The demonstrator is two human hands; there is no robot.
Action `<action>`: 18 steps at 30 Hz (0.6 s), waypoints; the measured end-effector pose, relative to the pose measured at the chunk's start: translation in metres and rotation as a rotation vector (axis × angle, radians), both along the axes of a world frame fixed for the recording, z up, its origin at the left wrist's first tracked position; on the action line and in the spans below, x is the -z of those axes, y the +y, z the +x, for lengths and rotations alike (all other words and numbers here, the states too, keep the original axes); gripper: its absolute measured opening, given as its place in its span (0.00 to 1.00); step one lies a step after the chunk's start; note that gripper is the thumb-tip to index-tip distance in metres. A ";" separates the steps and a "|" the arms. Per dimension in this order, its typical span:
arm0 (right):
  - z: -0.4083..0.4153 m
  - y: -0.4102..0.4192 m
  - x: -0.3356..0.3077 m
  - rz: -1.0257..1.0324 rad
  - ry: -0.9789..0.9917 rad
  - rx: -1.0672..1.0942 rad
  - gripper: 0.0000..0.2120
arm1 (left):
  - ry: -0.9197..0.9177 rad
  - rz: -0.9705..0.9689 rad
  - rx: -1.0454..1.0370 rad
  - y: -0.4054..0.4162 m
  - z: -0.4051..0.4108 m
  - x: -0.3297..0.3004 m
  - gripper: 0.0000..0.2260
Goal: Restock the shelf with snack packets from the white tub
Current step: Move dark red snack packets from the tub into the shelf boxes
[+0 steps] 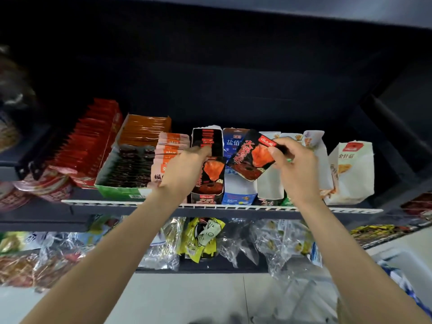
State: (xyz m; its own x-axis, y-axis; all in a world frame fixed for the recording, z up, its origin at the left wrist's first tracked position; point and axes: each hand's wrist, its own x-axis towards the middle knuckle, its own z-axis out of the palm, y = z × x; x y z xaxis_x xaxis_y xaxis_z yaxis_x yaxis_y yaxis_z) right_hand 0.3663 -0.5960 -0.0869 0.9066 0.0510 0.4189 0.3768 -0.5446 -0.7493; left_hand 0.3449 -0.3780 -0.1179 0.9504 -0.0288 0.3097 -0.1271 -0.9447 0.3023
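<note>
A: Report the pose of both arms.

B: Both forearms extend forward and upward from the lower edge of the view to the shelf. The hands sit near each other but do not touch.

A: State of the right hand?

B: The right hand pinches a black-and-red snack packet by its upper right corner, thumb in front, fingers curled behind. The packet is tilted, held in the air just above the blue carton and beside the open black display box.

A: And the left hand?

B: The left hand reaches into the black display box, knuckles toward the viewer. Its fingertips are curled over the tops of the packets standing in it. Whether they grip one packet, I cannot tell.

A: Neighbouring stock?

B: Left of the box stand pink packets, then a green tray of dark packets. To the right stand white cartons. The lower shelf carries clear bags.
</note>
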 end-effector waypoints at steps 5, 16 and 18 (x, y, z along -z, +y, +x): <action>0.002 -0.004 0.001 0.006 0.013 -0.019 0.06 | -0.016 0.286 -0.045 0.002 0.002 0.013 0.14; 0.000 0.001 -0.002 0.023 0.008 -0.080 0.05 | 0.142 0.323 0.070 0.022 -0.009 0.025 0.23; -0.001 0.002 -0.004 0.060 -0.004 -0.079 0.05 | 0.221 0.174 0.087 0.026 -0.009 0.019 0.22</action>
